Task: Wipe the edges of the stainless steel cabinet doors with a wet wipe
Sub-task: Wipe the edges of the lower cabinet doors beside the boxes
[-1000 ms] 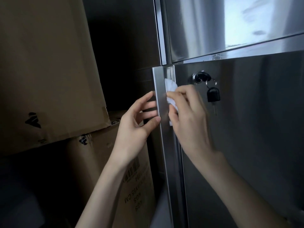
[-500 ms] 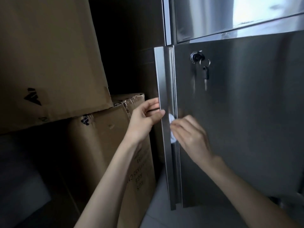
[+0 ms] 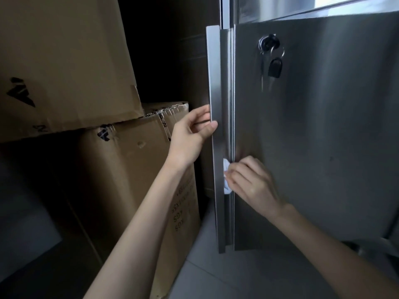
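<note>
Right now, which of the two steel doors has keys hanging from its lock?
The lower door, beside the right hand; keys hang near its top. The upper door shows none.

lower cardboard box (image 3: pixel 129 180) | side print "KGS", upside down | other lines too blurred to read

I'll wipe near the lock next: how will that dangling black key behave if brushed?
The black key hangs freely under the lock, so it would probably swing and tap the door. It looks small, so likely light and easily nudged.
</note>
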`<state>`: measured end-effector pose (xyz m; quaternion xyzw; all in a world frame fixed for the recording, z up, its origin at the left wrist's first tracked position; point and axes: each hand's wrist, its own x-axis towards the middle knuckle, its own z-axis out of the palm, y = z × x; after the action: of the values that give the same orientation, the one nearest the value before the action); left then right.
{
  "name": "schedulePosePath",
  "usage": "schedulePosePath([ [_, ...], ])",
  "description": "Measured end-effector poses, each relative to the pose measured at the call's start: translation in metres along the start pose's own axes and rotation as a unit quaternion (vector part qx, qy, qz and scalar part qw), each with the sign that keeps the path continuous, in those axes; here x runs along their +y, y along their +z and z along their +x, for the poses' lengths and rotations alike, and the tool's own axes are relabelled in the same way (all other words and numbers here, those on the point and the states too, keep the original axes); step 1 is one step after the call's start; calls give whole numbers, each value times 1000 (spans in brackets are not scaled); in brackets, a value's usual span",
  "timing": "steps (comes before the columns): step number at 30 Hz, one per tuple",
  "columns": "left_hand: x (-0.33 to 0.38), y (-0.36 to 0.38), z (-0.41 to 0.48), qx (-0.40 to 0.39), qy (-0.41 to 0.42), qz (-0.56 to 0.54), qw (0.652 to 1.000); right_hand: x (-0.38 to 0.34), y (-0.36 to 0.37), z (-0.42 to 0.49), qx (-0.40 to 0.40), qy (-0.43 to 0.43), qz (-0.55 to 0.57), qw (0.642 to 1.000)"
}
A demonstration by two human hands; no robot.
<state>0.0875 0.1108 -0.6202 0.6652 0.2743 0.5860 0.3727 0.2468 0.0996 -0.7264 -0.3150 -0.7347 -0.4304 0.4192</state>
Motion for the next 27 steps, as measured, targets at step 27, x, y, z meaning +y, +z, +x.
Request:
schedulePosePath([
  [27,-94,9,-32,-12,-151,-38,988,-70,18,-163,-318,-77,-14,945],
])
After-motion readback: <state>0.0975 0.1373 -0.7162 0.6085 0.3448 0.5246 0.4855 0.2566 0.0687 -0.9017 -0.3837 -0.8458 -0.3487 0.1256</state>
